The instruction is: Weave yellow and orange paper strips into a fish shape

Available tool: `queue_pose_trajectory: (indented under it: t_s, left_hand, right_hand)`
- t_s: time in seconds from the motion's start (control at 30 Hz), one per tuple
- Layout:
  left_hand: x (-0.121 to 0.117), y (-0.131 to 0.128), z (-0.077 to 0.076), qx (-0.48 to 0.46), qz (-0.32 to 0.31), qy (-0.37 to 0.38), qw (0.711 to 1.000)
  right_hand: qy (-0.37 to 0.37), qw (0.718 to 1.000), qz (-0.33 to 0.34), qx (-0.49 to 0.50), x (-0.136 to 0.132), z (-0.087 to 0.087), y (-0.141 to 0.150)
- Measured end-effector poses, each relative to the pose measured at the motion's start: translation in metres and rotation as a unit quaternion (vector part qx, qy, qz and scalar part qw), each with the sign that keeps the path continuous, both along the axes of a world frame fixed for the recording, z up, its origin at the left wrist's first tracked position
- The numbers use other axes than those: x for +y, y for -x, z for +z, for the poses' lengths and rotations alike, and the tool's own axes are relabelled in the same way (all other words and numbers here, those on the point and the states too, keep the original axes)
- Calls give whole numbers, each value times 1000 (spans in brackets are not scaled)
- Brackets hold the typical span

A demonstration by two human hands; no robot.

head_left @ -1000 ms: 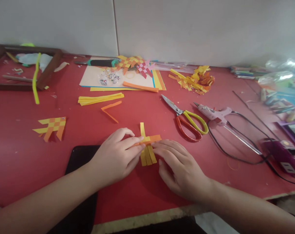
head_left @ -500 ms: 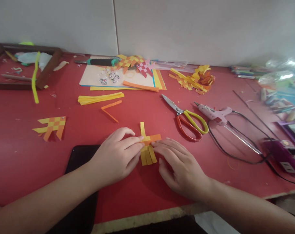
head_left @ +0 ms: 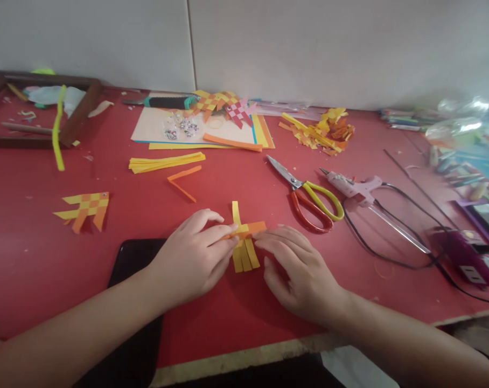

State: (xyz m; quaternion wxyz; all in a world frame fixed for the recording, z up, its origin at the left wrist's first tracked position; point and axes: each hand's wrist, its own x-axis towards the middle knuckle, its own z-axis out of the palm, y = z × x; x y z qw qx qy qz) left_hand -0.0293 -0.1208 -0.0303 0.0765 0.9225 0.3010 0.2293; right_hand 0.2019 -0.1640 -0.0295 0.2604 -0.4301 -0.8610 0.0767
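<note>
Centrally, on the smooth red table (head_left: 212, 334), lies the paper piece (head_left: 243, 235) — flat orange crossbar (head_left: 256, 227), yellow strips (head_left: 245, 258) fanned near, one far. Left hand (head_left: 200, 253) holds its left end; right hand (head_left: 295, 267) touches its right — grip unclear.

"What sort of place are we seeing?"

"A papercraft workspace: red-and-yellow-handled metal scissors (head_left: 296, 184) and a pale pink plastic glue gun (head_left: 353, 189) are lying on a red-topped bench (head_left: 216, 328)."

"What else is showing it?"

"Yellow and orange paper scraps (head_left: 327, 134) are lying heaped behind the scissors."
</note>
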Motion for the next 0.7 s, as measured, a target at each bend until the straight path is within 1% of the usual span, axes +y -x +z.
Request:
queue_pose_trajectory:
  t_s: [0.13,0.43,0.53,0.7]
  left_hand:
    - [1,0,-1,0,-3,-2,1000]
    - [0,1,-2,5,0,3,1000]
    - [0,1,-2,12,-7,-5,1000]
    - [-1,0,1,25,-2,-12,1000]
  right_hand:
    - [-14,1000,-6,4,1,0,0]
    - [-5,1000,-10,-5,1,1,1]
    - [-4,1000,-10,-5,0,0,1]
    - [0,1000,-8,-5,1,1,2]
